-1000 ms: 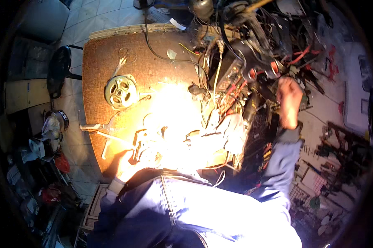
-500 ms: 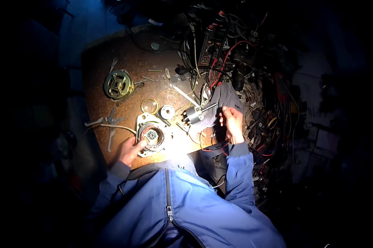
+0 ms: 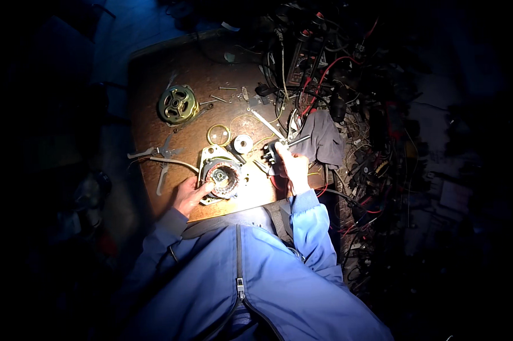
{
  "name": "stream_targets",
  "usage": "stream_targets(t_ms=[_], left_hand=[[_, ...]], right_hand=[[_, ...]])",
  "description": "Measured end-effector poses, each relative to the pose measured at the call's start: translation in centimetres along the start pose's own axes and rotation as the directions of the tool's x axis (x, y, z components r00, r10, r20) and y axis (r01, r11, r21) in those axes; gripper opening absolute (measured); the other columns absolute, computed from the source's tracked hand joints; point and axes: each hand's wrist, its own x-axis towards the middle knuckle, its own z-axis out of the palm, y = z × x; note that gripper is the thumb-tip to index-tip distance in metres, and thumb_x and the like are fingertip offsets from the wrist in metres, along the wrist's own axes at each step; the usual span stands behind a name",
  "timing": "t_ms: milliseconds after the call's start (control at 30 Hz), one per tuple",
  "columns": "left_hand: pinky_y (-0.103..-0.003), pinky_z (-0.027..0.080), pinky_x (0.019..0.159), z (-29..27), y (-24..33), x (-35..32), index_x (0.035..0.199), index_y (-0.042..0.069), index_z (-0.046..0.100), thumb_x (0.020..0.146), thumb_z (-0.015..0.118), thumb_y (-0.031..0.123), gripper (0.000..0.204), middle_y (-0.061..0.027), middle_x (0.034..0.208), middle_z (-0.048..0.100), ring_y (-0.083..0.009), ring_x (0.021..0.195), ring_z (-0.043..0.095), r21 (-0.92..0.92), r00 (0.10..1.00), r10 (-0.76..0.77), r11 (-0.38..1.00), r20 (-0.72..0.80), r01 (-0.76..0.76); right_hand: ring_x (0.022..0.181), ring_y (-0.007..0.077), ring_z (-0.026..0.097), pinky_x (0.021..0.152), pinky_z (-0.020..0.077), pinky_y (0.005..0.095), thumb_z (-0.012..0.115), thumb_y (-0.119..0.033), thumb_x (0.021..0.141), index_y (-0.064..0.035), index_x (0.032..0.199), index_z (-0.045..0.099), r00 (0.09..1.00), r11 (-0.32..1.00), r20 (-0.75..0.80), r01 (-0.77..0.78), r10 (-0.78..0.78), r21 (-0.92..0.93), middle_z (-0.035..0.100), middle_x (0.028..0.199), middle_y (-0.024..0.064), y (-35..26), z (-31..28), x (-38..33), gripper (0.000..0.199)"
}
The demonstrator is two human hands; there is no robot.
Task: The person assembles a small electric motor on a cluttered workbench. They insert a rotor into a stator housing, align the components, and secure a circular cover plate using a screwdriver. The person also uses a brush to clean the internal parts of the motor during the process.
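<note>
My left hand (image 3: 191,196) grips the near left rim of a motor stator housing (image 3: 206,161), its thumb over the edge. Copper windings ring the round opening in the housing. My right hand (image 3: 294,170) is closed at a dark finned motor rotor (image 3: 271,154), thumb and fingers at its shaft end; part of the rotor is hidden under the hand. The rotor's shaft (image 3: 302,140) sticks out to the upper right. A small metal ring-shaped part (image 3: 243,144) lies between housing and rotor.
A brass-coloured motor end cover (image 3: 178,105) lies at the upper left of the wooden table (image 3: 154,136). Pliers (image 3: 163,159) lie left of the housing. Several screws, a grey cloth (image 3: 324,139), a multimeter (image 3: 303,62) and tangled wires crowd the right and far side.
My right hand has moved left from beside the cloth onto the rotor and closed there. My left hand stays on the stator housing. The whole view has shifted slightly.
</note>
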Motion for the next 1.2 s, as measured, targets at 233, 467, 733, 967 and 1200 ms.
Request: stream_targets(t_ms=[233,467,733,967,1200], left_hand=[[-0.029,0.056,0.090,-0.3,-0.6,0.1,0.127,-0.006,0.065,0.093,0.084,0.029,0.052,-0.0085,0.115,0.073,-0.0139,0.101,0.069,-0.025,1.000,0.001,1.000,-0.006,-0.001],[-0.031,0.056,0.089,-0.4,-1.0,0.2,0.125,-0.007,0.065,0.089,0.087,0.041,0.063,-0.0100,0.115,0.074,-0.0145,0.101,0.069,0.052,0.999,0.015,0.999,-0.038,-0.013],[-0.030,0.056,0.090,0.4,0.4,-0.6,0.124,-0.005,0.067,0.092,0.084,0.045,0.062,-0.0101,0.112,0.075,-0.0150,0.099,0.069,0.013,0.999,0.031,0.999,-0.045,-0.031],[-0.030,0.053,0.088,-0.8,-0.6,-0.4,0.124,-0.004,0.069,0.096,0.080,0.049,0.061,-0.0077,0.111,0.073,-0.0140,0.098,0.066,0.103,0.997,0.025,0.994,-0.073,-0.018],[-0.029,0.051,0.085,-1.2,-1.7,0.0,0.125,-0.002,0.070,0.098,0.078,0.046,0.055,-0.0038,0.108,0.072,-0.0111,0.096,0.063,0.084,0.998,0.039,0.996,-0.050,-0.034]], right_hand=[[0.070,0.0183,0.064,0.068,0.0522,0.0386,0.093,-0.044,0.074,0.0073,0.076,0.075,0.982,0.992,-0.180,0.039,-0.061,-0.120,0.073,0.078,0.0125,1.4,1.4,2.1,0.054],[0.065,0.0053,0.055,0.057,0.0422,0.0218,0.088,-0.017,0.086,-0.0060,0.089,0.067,0.960,0.906,-0.011,0.269,-0.280,0.326,0.065,0.079,-0.0018,2.4,-1.5,-2.1,0.024],[0.096,0.0144,0.066,0.083,0.0574,0.0309,0.093,-0.007,0.074,0.0014,0.127,0.065,0.680,0.739,0.293,0.641,-0.672,0.208,0.069,0.111,0.0084,-2.0,0.1,-11.4,0.061],[0.100,0.0321,0.067,0.087,0.0562,0.0422,0.093,-0.029,0.067,-0.0006,0.128,0.063,0.438,0.387,0.352,0.898,-0.827,-0.210,0.066,0.111,0.0159,-0.7,5.0,-13.1,0.074],[0.104,0.0341,0.067,0.094,0.0550,0.0438,0.091,-0.025,0.064,0.0014,0.130,0.063,0.403,0.314,0.418,0.911,-0.815,-0.265,0.067,0.113,0.0185,0.6,7.0,-12.5,0.076]])
